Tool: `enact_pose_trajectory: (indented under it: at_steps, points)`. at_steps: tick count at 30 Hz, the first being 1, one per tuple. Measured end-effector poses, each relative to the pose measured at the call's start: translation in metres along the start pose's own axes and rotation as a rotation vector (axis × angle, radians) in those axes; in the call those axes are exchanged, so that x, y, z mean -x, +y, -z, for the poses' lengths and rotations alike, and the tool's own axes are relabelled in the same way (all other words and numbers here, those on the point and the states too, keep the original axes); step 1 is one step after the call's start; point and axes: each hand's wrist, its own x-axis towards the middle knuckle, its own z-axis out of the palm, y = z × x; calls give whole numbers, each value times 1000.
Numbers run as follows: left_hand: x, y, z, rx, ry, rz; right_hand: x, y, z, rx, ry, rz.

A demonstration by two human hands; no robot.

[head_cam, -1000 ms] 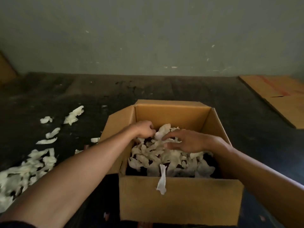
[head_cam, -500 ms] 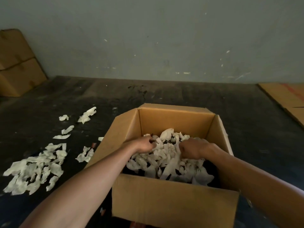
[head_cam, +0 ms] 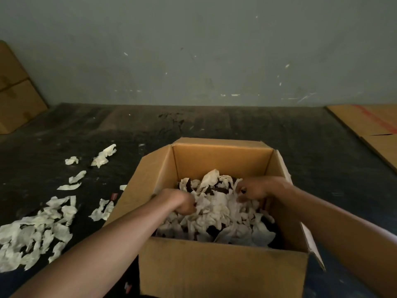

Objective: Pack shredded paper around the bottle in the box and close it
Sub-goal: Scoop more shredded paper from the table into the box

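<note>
An open brown cardboard box [head_cam: 219, 269] stands on the dark floor in front of me, its flaps up. White shredded paper [head_cam: 217, 214] fills the inside, with dark gaps showing between the pieces. No bottle shows; the paper covers whatever lies beneath. My left hand [head_cam: 179, 201] is inside the box on the left, fingers curled into the shreds. Inside on the right, my right hand [head_cam: 255, 189] has its fingers closed on paper near the top of the heap.
Loose shredded paper [head_cam: 36, 229] lies scattered on the floor to the left of the box. A cardboard box [head_cam: 15, 91] leans at the far left by the wall. Flat cardboard [head_cam: 373, 130] lies at the right.
Both hands have pushed deeper into the paper and closed on it. The strip that hung over the front wall a second ago is gone. The right hand has shifted slightly away from me.
</note>
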Motion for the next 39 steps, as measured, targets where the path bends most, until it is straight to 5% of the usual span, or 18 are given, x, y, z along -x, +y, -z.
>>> enact_pose_trajectory:
  at_steps: [3,7,10,13,15,18,20,26,35,39]
  points:
    - [6,-1,12,90,115,-38,4,-3,9,91,-129,-139]
    - [6,10,-15,168,-215,-100,-6,-10,-43,285,-424,-89]
    - [-2,16,-30,83,-250,-111,-14,-13,-54,436,-384,-62]
    - [0,8,-10,117,-303,-43,-14,-12,-17,294,-368,-106]
    - [-2,-4,11,209,-332,-19,-13,-11,14,142,-221,-121]
    - [-17,-18,31,381,-82,-84,-21,-16,34,-202,63,-54]
    - [-32,-20,32,476,155,-119,-39,-24,22,-277,89,11]
    - [-77,4,-16,497,68,-111,-102,-35,-59,-20,154,72]
    - [-42,-16,19,299,130,-75,-22,-15,9,-22,119,58]
    - [-22,-16,3,213,-81,-160,11,-1,-15,249,-172,-103]
